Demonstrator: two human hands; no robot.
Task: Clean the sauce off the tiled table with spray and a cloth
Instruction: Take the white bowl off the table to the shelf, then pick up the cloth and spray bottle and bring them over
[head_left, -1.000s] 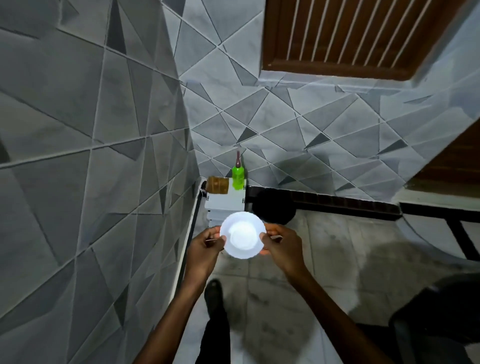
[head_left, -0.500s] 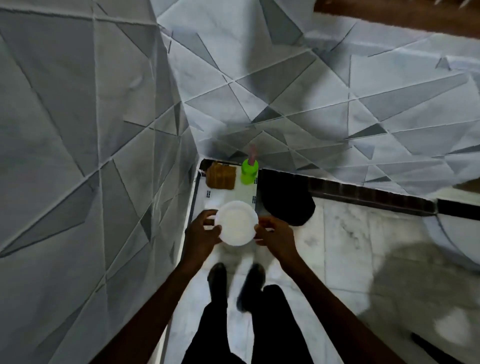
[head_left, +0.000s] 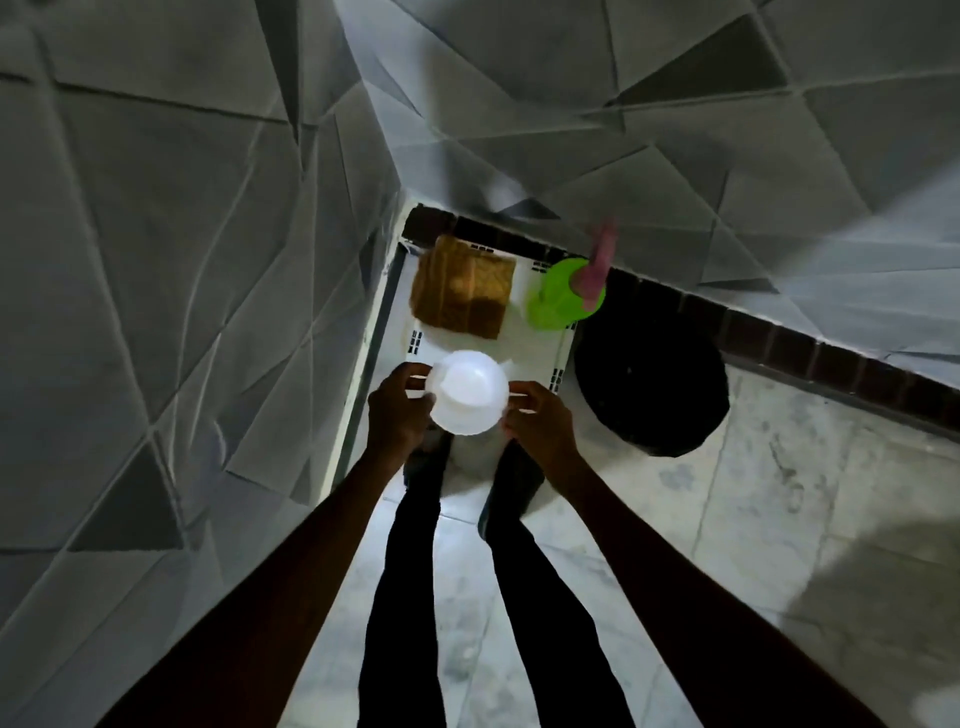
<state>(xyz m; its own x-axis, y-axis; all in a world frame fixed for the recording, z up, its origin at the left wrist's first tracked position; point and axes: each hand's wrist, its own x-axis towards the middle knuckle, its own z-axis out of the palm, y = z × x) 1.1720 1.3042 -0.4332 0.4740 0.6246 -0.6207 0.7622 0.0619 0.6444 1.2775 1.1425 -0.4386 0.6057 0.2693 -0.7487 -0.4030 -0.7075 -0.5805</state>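
I hold a white plate (head_left: 469, 391) between both hands over the near edge of a small white table (head_left: 530, 343) in the corner. My left hand (head_left: 397, 410) grips its left rim and my right hand (head_left: 537, 418) grips its right rim. On the table's far left lies a folded brown cloth (head_left: 462, 293). A green spray bottle (head_left: 563, 299) with a pink nozzle stands at the far right of the table. Any sauce on the plate or table is washed out by glare.
Grey tiled walls (head_left: 182, 260) close in on the left and behind the table. A round black bin (head_left: 652, 392) stands on the floor right of the table. My legs and shoes (head_left: 511, 491) are below, on the marble floor (head_left: 779, 519).
The view has tilted down and I have stepped closer to the table. The plate, still held in both hands, now hovers over the table's near edge.
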